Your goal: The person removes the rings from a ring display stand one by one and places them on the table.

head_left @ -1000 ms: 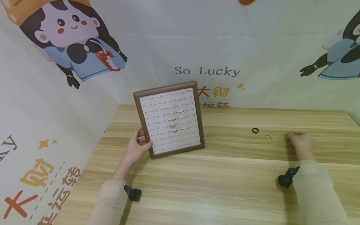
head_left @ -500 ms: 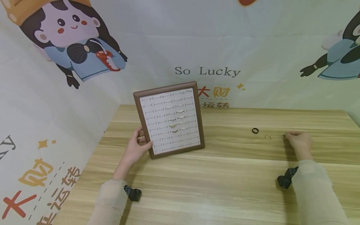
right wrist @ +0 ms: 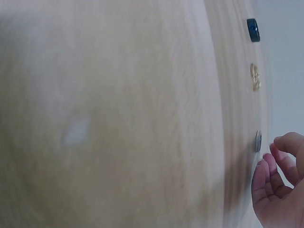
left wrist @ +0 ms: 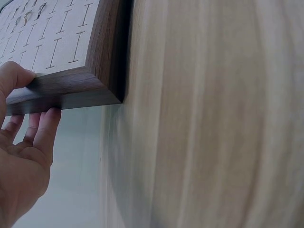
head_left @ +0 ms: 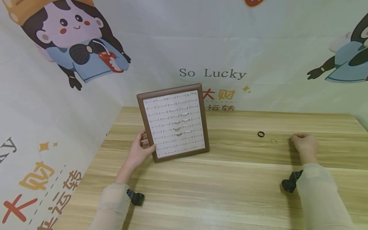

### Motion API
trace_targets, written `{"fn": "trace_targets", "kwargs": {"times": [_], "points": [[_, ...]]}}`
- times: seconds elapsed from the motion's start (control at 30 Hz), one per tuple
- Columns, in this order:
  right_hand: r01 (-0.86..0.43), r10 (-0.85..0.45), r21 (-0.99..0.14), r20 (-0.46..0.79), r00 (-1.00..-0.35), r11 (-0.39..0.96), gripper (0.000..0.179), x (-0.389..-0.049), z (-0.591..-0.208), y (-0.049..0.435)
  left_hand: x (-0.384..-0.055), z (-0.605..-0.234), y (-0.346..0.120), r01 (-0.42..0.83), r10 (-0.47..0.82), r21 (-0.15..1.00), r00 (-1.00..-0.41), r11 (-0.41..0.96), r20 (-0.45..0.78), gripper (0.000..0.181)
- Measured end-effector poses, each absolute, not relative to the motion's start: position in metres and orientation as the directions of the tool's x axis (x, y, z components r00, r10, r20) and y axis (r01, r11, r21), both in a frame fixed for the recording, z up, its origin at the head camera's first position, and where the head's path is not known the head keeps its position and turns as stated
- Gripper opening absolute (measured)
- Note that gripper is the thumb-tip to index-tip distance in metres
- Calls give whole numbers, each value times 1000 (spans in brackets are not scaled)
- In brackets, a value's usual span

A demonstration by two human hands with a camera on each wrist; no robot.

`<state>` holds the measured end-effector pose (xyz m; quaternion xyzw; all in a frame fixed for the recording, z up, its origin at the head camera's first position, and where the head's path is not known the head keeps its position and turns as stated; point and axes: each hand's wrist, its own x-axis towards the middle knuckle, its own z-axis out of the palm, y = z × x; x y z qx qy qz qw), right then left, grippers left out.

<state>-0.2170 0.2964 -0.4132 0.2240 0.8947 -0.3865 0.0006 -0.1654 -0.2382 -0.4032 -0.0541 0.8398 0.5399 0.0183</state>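
In the head view my left hand (head_left: pixel 141 151) grips the lower left side of a brown-framed ring display board (head_left: pixel 175 123), thumb on the front and fingers behind. The board leans upright on the table, its white slotted panel (left wrist: pixel 52 45) bearing several rings (left wrist: pixel 27 18) near the middle. At the right, my right hand (head_left: pixel 306 145) hovers low over the table with bent fingers. A silver ring (right wrist: pixel 258 141) lies just off its fingertips (right wrist: pixel 273 152), a small gap showing in the right wrist view. Left of it lie a gold ring (head_left: pixel 274 141) and a black ring (head_left: pixel 261 134).
The wood-grain table (head_left: pixel 218 191) runs back to a printed backdrop (head_left: pixel 273 48) with cartoon figures and lettering. A black wrist camera (head_left: pixel 289 185) sits on the right sleeve, and another camera (head_left: pixel 136 198) on the left.
My right hand has shifted slightly left, and the silver ring has moved left with it, now showing apart from the fingertips. The left hand and board stay still.
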Motion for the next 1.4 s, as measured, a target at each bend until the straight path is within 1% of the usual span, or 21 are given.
{"fn": "trace_targets", "kwargs": {"times": [0.13,0.4,0.7,0.83,1.07,1.23,1.4], "points": [[386,406,-717,-156,-900,581,48,-221,-409,289,-165,-403,-238,-117,-68,908,-993,403,-99,81],[279,397,-798,-54,-916,535,46,-236,-392,264,-165,-403,-238,-118,-69,906,-993,407,-98,81],[116,354,-867,74,-932,485,40,-248,-369,220,-166,-402,-238,-117,-74,906,-993,407,-94,80],[43,299,-876,118,-947,480,40,-252,-359,201,-166,-402,-237,-120,-77,906,-992,407,-97,79],[-97,219,-876,223,-950,472,35,-252,-343,161,-165,-403,-237,-124,-83,908,-992,400,-99,79],[-202,117,-862,286,-951,464,33,-250,-334,132,-167,-404,-237,-129,-87,908,-991,400,-103,79],[-269,23,-854,311,-950,446,30,-246,-329,103,-168,-404,-237,-127,-85,908,-991,400,-101,79]]}}
